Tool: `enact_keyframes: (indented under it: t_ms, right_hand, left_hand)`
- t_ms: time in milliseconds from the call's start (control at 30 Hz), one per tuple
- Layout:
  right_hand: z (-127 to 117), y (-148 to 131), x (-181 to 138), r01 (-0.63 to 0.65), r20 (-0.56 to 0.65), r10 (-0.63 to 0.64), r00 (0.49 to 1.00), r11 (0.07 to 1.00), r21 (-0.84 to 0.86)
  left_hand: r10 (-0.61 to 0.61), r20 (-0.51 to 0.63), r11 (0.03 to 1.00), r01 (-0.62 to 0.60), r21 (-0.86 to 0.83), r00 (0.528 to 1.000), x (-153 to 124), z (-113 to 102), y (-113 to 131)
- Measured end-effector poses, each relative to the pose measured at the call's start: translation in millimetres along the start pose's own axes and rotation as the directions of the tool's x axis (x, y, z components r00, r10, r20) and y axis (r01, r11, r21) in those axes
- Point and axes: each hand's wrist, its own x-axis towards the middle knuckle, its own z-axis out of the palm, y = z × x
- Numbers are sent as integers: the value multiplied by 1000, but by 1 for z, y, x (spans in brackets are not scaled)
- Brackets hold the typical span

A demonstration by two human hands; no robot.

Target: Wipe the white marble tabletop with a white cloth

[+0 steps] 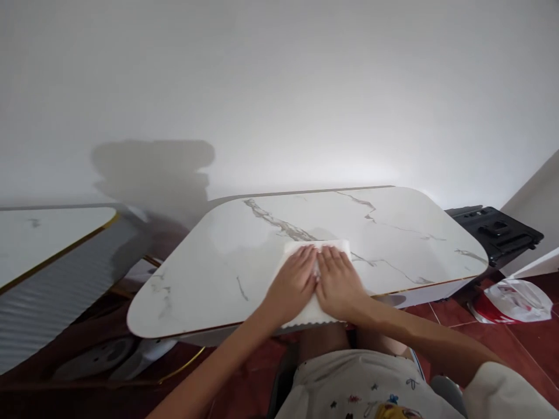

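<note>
A white napkin (305,316) with a wavy lower edge lies at the front middle of a white marble-patterned table (209,262), reaching the table's front edge. Flat on the napkin's left half rests my left hand (293,282), fingers stretched forward. Beside it my right hand (338,282) presses on the right half, its fingers also extended and lying close together. The two hands almost touch along the thumbs. Part of the napkin is hidden beneath my palms.
A second table (43,244) with a gold edge stands at the left. To the right are a black case-like object (498,230) and a red and white plastic bag (515,301) on the red tiled floor (480,343). A pale wall (279,93) rises behind the table.
</note>
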Motion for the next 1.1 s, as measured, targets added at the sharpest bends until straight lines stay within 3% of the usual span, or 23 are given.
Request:
enact_keyframes:
  t_ms: [267,400,500,667,800,967,1100]
  right_hand:
    - [38,-126,66,235,-14,-236,972,958,164]
    - [50,-172,97,268,22,-279,960,940,209]
    - [60,-191,125,264,23,-279,960,931,253]
    - [84,-194,183,278,18,-297,955,912,301]
    - [104,-181,229,286,-26,-292,956,911,296]
    - [120,-161,274,265,-14,-273,962,919,292]
    - [131,-145,303,240,-10,-248,969,924,296]
  left_hand:
    - [-294,-30,956,294,6,955,-108,-56,-108]
    - [-417,-3,908,417,-31,909,-130,-76,-154]
    - [-438,-7,898,438,43,899,-135,-83,-191]
    - [-247,-51,935,252,249,968,-122,-78,-261]
    - [-116,-104,927,145,347,988,-93,-66,-309]
    - [-152,-117,912,185,366,981,-49,-56,-344]
    - [-279,-101,907,297,298,955,-15,-51,-360]
